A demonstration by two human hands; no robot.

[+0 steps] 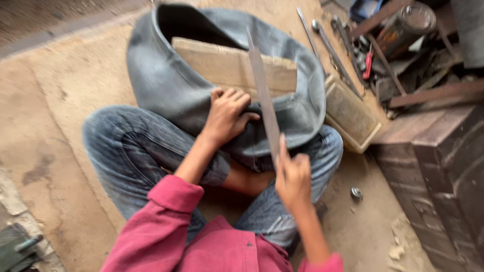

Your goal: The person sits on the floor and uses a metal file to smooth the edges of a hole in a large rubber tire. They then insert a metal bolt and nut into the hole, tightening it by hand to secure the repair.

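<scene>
Long flat metal blade (263, 95) stands nearly upright, slightly tilted, over the grey rubber inner tube (166, 80) lying across the person's lap. Right hand (292, 176) fingers closed round blade's lower end, forefinger up along it. Left hand (227, 116) pressed down on tube, fingers curled, just beside blade. Wooden board (222, 63) sits inside the tube's fold. Blue jeans (131, 151), pink sleeve (161, 226). Floor (55, 100) sandy. Tools pile (363, 55) at right, wooden tray (350, 113) near knee.
</scene>
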